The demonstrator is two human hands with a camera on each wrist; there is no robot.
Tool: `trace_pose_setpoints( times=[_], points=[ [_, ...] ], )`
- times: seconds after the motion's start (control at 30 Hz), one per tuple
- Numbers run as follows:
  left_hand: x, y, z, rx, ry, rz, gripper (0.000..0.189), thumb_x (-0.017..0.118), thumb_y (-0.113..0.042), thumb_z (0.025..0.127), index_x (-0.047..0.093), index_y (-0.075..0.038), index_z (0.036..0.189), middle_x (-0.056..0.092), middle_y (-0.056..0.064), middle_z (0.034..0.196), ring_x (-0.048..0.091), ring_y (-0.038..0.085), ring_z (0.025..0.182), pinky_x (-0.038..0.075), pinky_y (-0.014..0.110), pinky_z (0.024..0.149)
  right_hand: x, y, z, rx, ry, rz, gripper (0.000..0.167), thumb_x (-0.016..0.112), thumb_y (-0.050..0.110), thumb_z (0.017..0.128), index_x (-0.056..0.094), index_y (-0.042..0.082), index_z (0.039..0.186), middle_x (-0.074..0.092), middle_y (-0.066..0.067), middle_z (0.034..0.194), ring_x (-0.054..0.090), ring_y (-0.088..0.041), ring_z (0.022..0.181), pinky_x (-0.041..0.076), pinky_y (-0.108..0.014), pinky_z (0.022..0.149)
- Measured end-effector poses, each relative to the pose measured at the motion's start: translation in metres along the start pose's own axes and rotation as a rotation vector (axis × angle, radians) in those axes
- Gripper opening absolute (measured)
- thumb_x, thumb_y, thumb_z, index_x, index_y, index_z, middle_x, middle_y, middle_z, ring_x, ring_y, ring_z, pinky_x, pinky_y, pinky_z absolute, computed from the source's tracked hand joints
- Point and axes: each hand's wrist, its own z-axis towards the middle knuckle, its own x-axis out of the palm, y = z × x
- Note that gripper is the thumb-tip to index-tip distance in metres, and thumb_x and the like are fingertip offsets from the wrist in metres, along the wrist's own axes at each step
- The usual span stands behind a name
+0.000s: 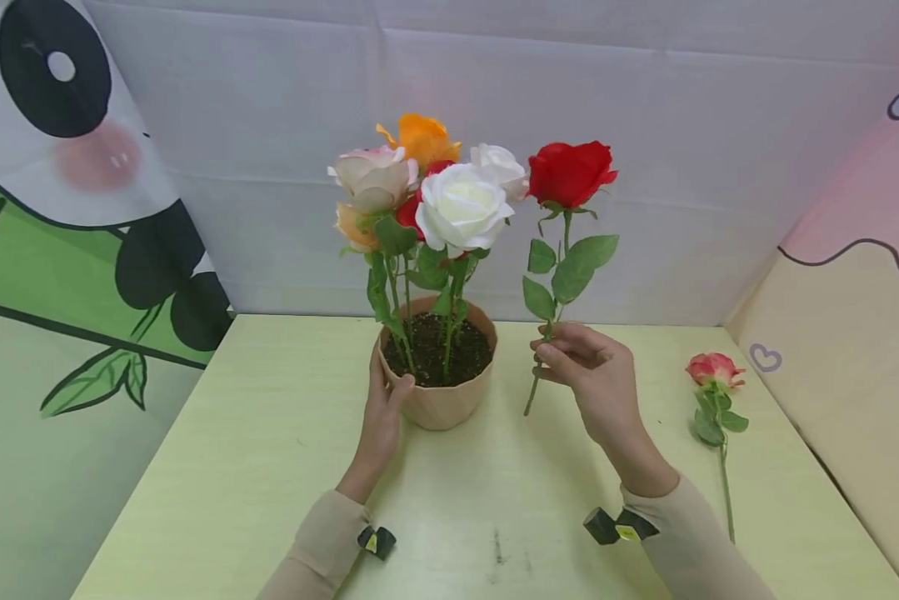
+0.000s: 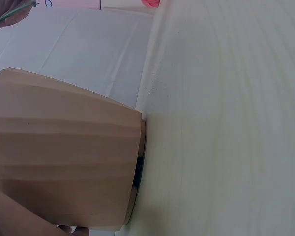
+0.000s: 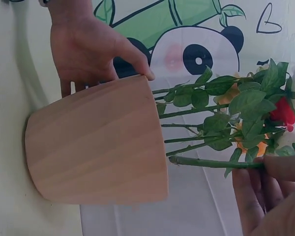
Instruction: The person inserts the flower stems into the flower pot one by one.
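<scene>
A beige flowerpot (image 1: 449,407) with dark soil stands on the table, bearing several upright artificial roses, among them a white rose (image 1: 464,210), a pale pink rose (image 1: 374,177) and an orange rose (image 1: 423,140). My left hand (image 1: 379,408) holds the pot's left side, thumb at the rim and fingers along the wall. To the right of the pot, my right hand (image 1: 602,379) pinches the stem of a red rose (image 1: 571,175) between thumb and fingers. That rose is upright, its lower stem end clear of the pot. In the right wrist view the cut stem (image 3: 211,162) points toward the rim.
A pink rose (image 1: 714,369) with a long stem lies on the right side of the table (image 1: 269,467). Behind stands a pale cloth wall (image 1: 269,125), with a painted panda panel (image 1: 89,242) on the left and a pink and cream panel (image 1: 861,350) on the right.
</scene>
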Motion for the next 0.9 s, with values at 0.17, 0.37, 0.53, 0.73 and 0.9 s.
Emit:
trace_pose_setpoints(
  times=[0.17,0.37,0.53,0.73,0.9],
  points=[
    [-0.001,0.001,0.001,0.0,0.004,-0.002,0.085,0.063,-0.044,0.114,0.007,-0.054,0.176,0.004,-0.027,0.182,0.011,0.008,0.17,0.016,0.057,0.135,0.025,0.0,0.013,-0.158,0.012,0.087,0.028,0.071,-0.022,0.095,0.083,0.001,0.108,0.084,0.001,0.098,0.081,-0.013,0.09,0.068,-0.036,0.078],
    [-0.001,0.002,0.001,0.012,-0.01,-0.01,0.084,0.064,-0.041,0.114,0.009,-0.053,0.176,0.006,-0.025,0.183,0.009,0.01,0.17,0.015,0.06,0.135,0.048,-0.012,0.026,-0.272,0.0,0.079,0.014,0.073,-0.02,0.096,0.076,-0.017,0.109,0.083,0.001,0.099,0.081,-0.012,0.091,0.068,-0.04,0.08],
    [0.003,-0.012,-0.003,0.03,-0.02,-0.003,0.085,0.063,-0.04,0.114,0.008,-0.045,0.178,0.004,-0.013,0.186,0.006,0.021,0.172,0.014,0.063,0.135,0.058,-0.029,0.037,-0.341,-0.032,-0.013,0.013,0.075,-0.017,0.096,0.076,-0.018,0.109,0.082,0.0,0.101,0.08,-0.011,0.087,0.067,-0.03,0.075],
    [0.004,-0.018,-0.007,0.04,-0.009,-0.003,0.088,0.064,-0.04,0.113,0.006,-0.041,0.179,0.0,-0.009,0.187,0.006,0.024,0.172,0.015,0.061,0.135,0.062,-0.047,0.047,-0.343,-0.049,-0.114,0.01,0.077,-0.01,0.098,0.081,-0.011,0.107,0.081,-0.017,0.098,0.076,-0.022,0.078,0.062,-0.026,0.065],
    [-0.001,0.004,0.0,-0.007,-0.012,-0.01,0.087,0.066,-0.043,0.112,0.009,-0.055,0.175,0.004,-0.027,0.182,0.01,0.008,0.17,0.017,0.058,0.135,0.062,-0.057,0.05,-0.331,-0.045,-0.164,0.012,0.077,-0.011,0.097,0.081,-0.012,0.109,0.078,-0.026,0.092,0.072,-0.024,0.074,0.057,-0.021,0.063]
  ],
)
